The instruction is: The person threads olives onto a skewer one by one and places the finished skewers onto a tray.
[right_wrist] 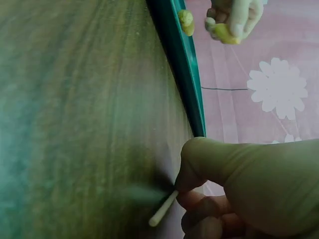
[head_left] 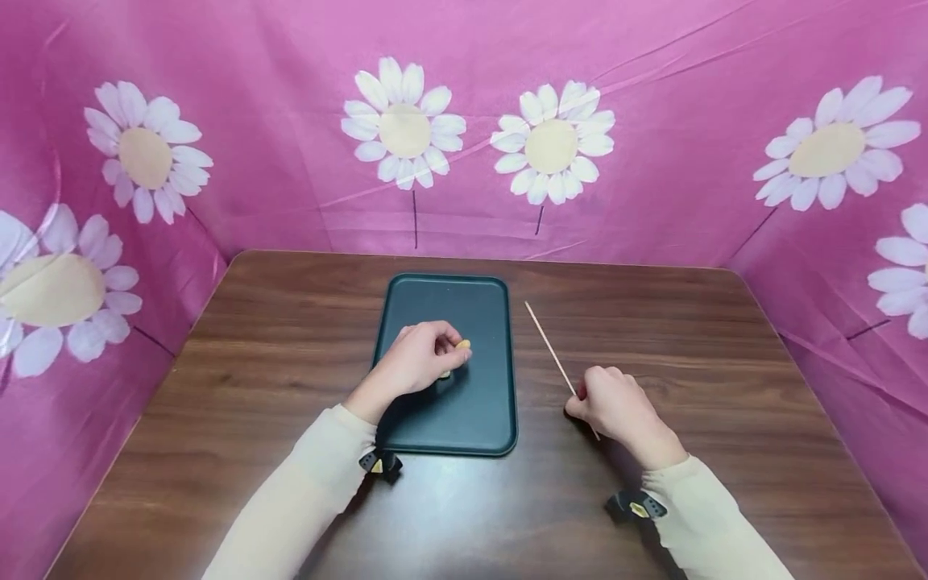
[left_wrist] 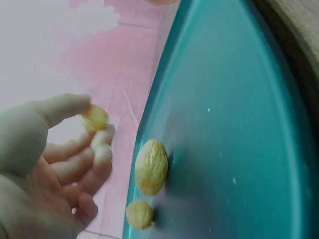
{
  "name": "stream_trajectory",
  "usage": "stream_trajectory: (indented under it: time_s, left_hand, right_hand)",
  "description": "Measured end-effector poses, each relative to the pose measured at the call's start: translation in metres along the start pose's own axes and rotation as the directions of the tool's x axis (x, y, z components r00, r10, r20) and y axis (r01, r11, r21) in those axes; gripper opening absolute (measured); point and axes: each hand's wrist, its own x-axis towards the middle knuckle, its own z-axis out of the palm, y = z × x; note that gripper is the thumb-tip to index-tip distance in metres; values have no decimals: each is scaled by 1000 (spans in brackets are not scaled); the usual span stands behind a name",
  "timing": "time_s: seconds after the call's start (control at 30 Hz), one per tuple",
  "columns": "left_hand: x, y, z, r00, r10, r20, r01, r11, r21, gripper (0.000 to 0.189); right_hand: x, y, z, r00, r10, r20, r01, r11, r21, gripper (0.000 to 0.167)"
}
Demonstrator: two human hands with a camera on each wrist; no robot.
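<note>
Above the dark green tray (head_left: 478,411), my left hand (head_left: 415,360) pinches a small yellow fruit (left_wrist: 94,118) between thumb and fingertip. Two more wrinkled yellowish oval pieces lie on the tray below that hand, a longer fruit (left_wrist: 151,168) and a shorter fruit (left_wrist: 139,214); the head view mostly hides them behind the hand. Right of the tray, my right hand (head_left: 619,407) grips a thin wooden skewer (head_left: 549,350) near its lower end. The skewer slants up and left from the fingers, low over the table, and its short end (right_wrist: 163,209) pokes out below the thumb.
The brown wooden table (head_left: 290,322) carries the tray, which has a low raised rim. A pink cloth (head_left: 290,193) with white daisies hangs behind and along both sides. Each wrist bears a small black camera, such as the right camera (head_left: 635,506).
</note>
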Motion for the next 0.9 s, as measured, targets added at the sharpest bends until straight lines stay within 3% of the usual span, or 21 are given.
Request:
stream_trajectory:
  time_s: [0.17, 0.4, 0.53, 0.67, 0.77, 0.9]
  left_hand:
    - [0, -7, -8, 999, 41, 29, -32, 967, -254, 23]
    - [-4, -14, -14, 999, 21, 45, 4, 873, -488, 26]
    - [-5, -13, -16, 998, 24, 59, 13, 826, -563, 31]
    - [-7, -14, -17, 999, 34, 32, -9, 805, -593, 29]
    - [-8, -15, -17, 999, 34, 7, -23, 788, -616, 25]
    - [-9, -17, -17, 1000, 25, -5, -23, 758, -651, 26]
  right_hand:
    - [-3, 6, -4, 1000, -5, -6, 5, 998, -60, 38]
    - [-4, 7, -2, 999, -52, 1, 52, 993, -109, 36]
    - [-7, 10, 4, 989, -80, -127, 63, 990, -130, 32]
    - [-8, 12, 9, 955, -137, -265, 101, 985, -143, 26]
    - [-7, 14, 9, 933, -175, -316, 139, 981, -133, 22]
    - [-4, 18, 10, 924, -197, -327, 184, 980, -71, 17]
